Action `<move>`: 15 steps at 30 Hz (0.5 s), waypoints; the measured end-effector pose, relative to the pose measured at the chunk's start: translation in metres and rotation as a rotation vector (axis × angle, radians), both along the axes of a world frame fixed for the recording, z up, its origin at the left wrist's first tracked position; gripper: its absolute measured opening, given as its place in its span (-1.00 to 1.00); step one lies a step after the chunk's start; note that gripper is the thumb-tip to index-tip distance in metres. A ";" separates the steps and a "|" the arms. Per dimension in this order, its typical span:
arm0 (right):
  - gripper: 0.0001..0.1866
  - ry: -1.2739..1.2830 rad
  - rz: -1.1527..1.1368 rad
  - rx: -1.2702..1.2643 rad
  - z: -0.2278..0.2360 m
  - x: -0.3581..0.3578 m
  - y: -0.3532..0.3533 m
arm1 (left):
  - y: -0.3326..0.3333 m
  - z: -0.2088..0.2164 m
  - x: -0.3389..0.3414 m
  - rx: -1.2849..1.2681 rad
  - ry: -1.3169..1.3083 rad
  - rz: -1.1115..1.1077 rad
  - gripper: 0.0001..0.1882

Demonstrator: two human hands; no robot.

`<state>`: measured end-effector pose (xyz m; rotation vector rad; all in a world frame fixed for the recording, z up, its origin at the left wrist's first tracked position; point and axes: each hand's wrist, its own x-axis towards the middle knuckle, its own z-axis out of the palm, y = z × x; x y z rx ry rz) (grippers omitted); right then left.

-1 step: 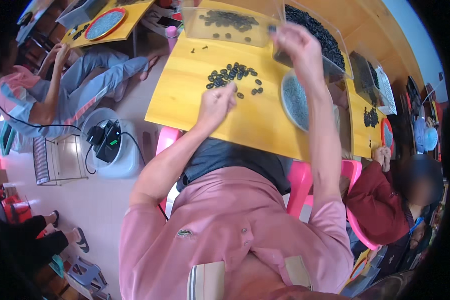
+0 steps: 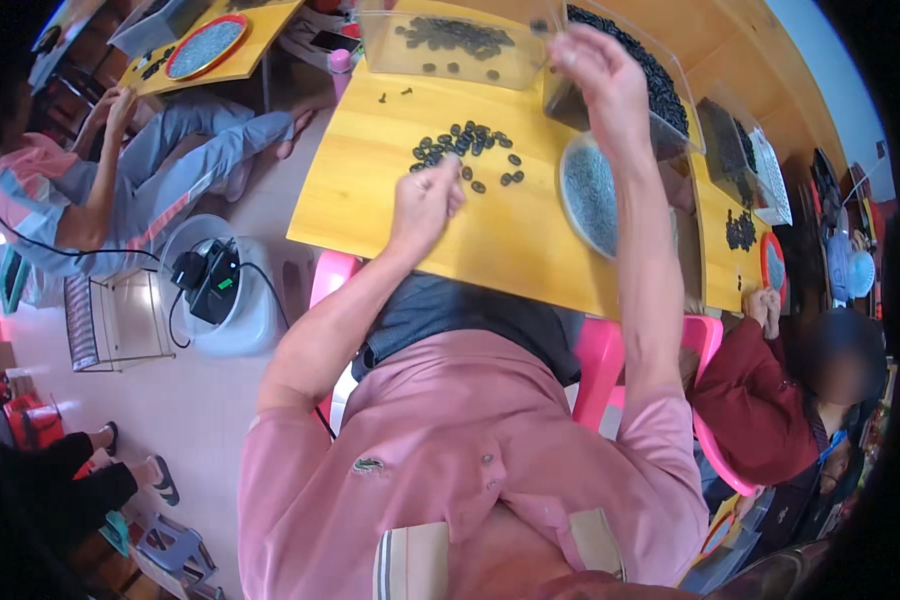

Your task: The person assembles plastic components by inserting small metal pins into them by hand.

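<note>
My left hand (image 2: 426,205) is closed at the near edge of a pile of small oval black pieces (image 2: 460,142) on the yellow table (image 2: 360,200). What its fingers hold, if anything, is hidden. My right hand (image 2: 602,82) is raised at the far side of the table, between two clear plastic bins, its fingers parted. Just beyond its fingertips a small dark piece (image 2: 538,26) appears apart from the hand, by the left bin (image 2: 530,70). That bin holds similar black pieces. Long black parts fill the right bin (image 2: 670,140). Below my right forearm lies a round tray (image 2: 590,200) of small greyish pieces.
Two tiny dark screws (image 2: 395,95) lie near the left bin. A pink bottle (image 2: 341,72) stands at the table's far left corner. Co-workers sit at yellow tables on the left and right. A white tub (image 2: 232,300) with black devices and cables stands left on the floor.
A dark piece at my right fingertips is now apart from them, farther toward the left bin, and that hand has risen slightly. My left hand has shifted slightly left and away toward the pile.
</note>
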<state>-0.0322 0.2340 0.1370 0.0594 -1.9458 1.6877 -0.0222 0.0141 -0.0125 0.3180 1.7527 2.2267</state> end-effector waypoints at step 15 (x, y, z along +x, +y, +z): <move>-0.83 -0.359 0.035 0.847 -0.111 0.022 -0.036 | 0.001 -0.007 -0.024 0.346 -0.029 0.342 -0.76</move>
